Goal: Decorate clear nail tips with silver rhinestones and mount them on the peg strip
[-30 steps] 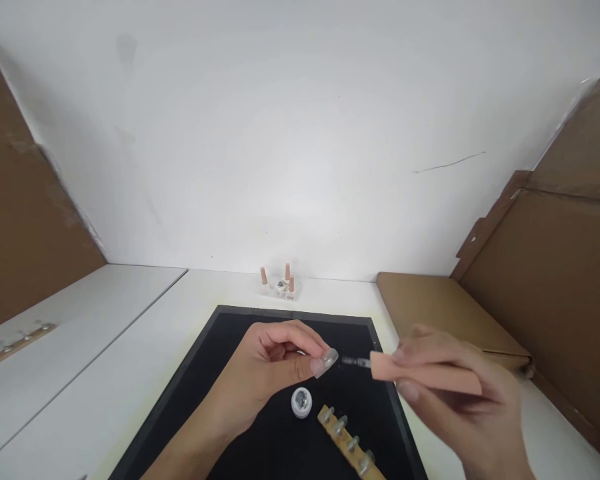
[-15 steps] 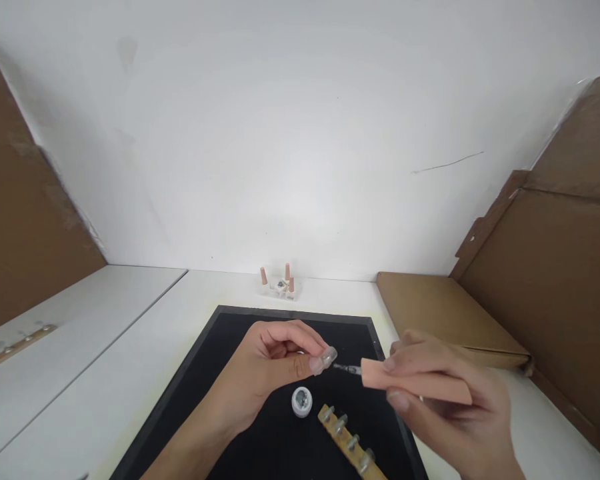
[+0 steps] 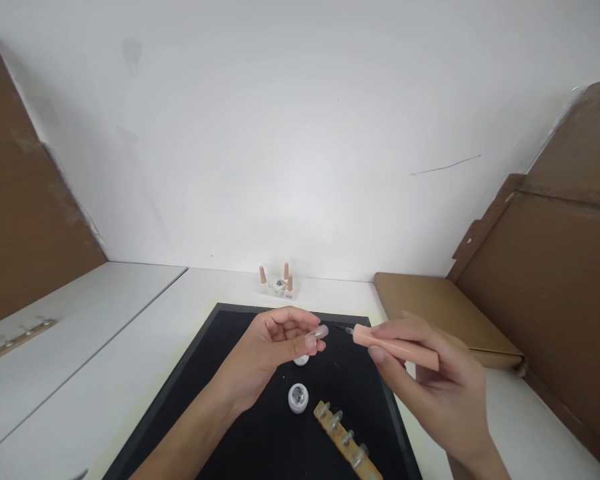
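Between its thumb and fingers, my left hand [image 3: 280, 343] pinches a clear, nail-shaped tip [image 3: 321, 332] over the black mat [image 3: 250, 427]. My right hand [image 3: 430, 367] grips the pink handle of a small brush [image 3: 397, 345], whose dark bristles point left, a short gap away from the tip. Below my left hand stands an open white jar [image 3: 299, 398] with silvery contents. A second white round piece [image 3: 301, 360] is partly hidden behind that hand. The wooden strip [image 3: 347, 440] with several clear tips on it lies to the right of the jar.
At the mat's far side, a clear holder [image 3: 280, 288] carries pink-capped bottles. A flat cardboard box [image 3: 440, 313] lies at the right. Another wooden strip with tips [image 3: 17, 341] is at the far left. Cardboard panels stand on both sides, and a white wall rises behind.
Both hands have moved up and slightly left, with the clear tip and brush in them. The clear tip is turned differently. The second white round piece now shows below my left hand.
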`<action>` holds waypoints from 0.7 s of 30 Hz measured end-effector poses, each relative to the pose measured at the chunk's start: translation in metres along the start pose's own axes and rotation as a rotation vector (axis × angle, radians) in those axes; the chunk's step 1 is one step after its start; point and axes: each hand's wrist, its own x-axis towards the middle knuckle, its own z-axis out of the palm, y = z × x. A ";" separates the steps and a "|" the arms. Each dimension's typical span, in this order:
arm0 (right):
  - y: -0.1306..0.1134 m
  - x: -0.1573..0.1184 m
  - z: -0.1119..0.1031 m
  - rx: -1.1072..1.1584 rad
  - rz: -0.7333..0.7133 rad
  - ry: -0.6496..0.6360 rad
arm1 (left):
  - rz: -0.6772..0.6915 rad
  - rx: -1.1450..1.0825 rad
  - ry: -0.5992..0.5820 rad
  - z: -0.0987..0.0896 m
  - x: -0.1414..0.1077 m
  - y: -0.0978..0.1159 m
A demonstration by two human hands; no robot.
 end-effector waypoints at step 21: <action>-0.020 -0.014 -0.058 -0.137 -0.130 0.125 | 0.033 0.143 0.112 0.054 -0.036 -0.089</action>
